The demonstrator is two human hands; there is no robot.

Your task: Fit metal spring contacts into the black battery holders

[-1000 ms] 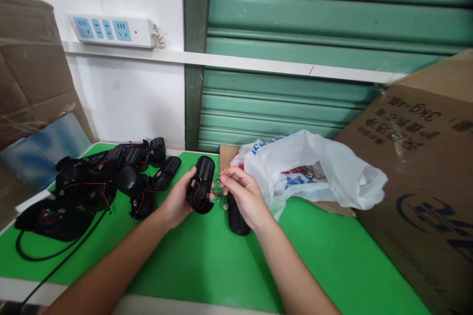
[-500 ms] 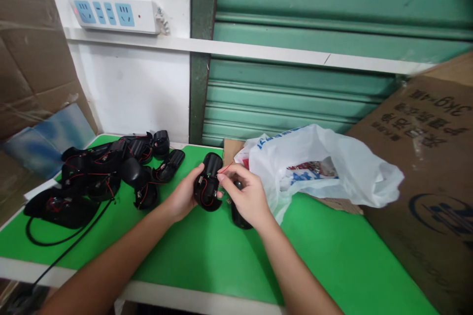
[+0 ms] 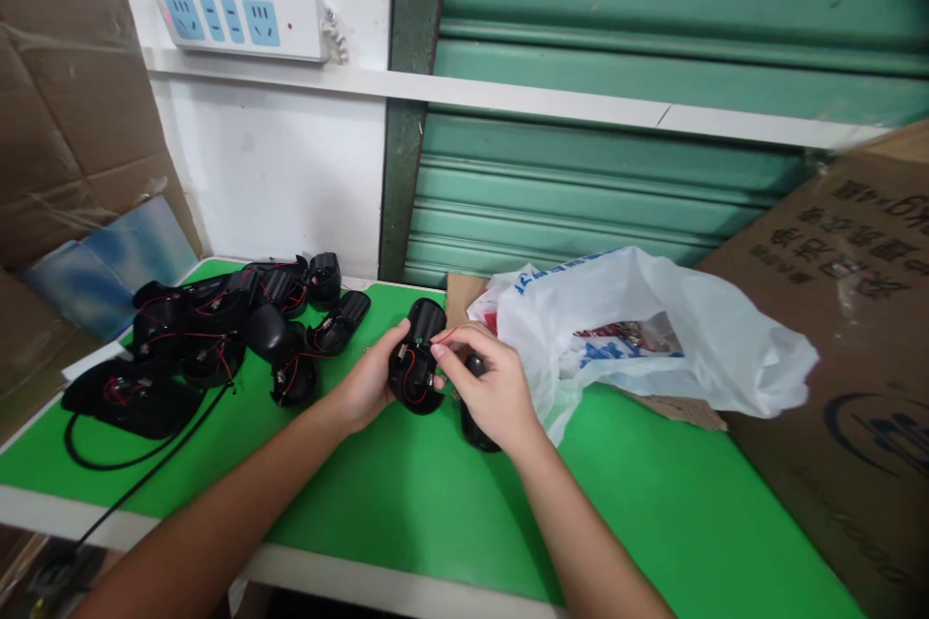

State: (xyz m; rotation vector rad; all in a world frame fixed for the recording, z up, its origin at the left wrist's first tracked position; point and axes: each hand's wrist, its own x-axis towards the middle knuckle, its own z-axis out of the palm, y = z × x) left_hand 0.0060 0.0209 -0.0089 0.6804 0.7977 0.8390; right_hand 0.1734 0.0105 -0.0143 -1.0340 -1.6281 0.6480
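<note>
My left hand (image 3: 367,385) is closed round a black plastic shell (image 3: 416,354) with red wires inside, held just above the green table (image 3: 406,513). My right hand (image 3: 488,385) pinches a small part against the shell's open side; the part is too small to name. A second black shell piece (image 3: 475,426) lies on the table under my right hand, mostly hidden by it.
A heap of several black shells with red wires and a black cable (image 3: 210,334) lies at the table's left. A white plastic bag (image 3: 653,334) sits right of my hands. A big cardboard box (image 3: 834,329) stands at the right, more cardboard (image 3: 65,116) at the left. A power strip (image 3: 239,19) hangs on the wall.
Both hands stayed together on the shell. My right fingers moved in from beside the shell onto its open side. The view shifted slightly left and down.
</note>
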